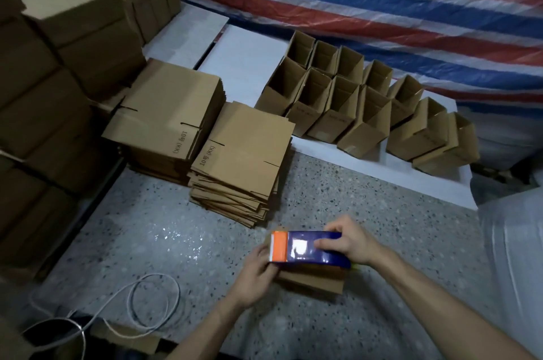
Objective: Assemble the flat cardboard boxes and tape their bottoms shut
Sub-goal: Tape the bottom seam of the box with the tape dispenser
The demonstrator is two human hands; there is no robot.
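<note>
Finished row: a cluster of upright open-topped brown cardboard boxes (pixel 346 112) stands on a white board at 12 to 1 o'clock from the work, well apart from it.
Flat stacks: two piles of flattened brown cardboard blanks (pixel 244 151) lie at 10 to 11 o'clock. The nearer pile is lower and fanned at its edges.
Floor: a speckled grey stone floor (pixel 176 242) carries the piles and the work. A loose white cable (pixel 152 301) coils at 8 o'clock.
Box in work: a small brown cardboard box (pixel 311 280) rests on the floor at about 5 o'clock in the view, between both hands and mostly covered from above.
Handling: I judge it light and thin-walled, stiff along its folds but easy to crush or rack out of square. Bare card gives good friction. It is best held across the short ends near the corners, not in the middle of a panel.
Tape dispenser: a blue hand-held tape dispenser with an orange end (pixel 305 248) lies along the box's upper face, orange end toward 9 o'clock.
Left hand: the left hand (pixel 258 271) is wrapped round the box's 9 o'clock end, just under the orange tip, steadying it.
Right hand: the right hand (pixel 349 242) is closed over the dispenser's 3 o'clock end, fingers laid along its top. It touches the dispenser, not the box.
</note>
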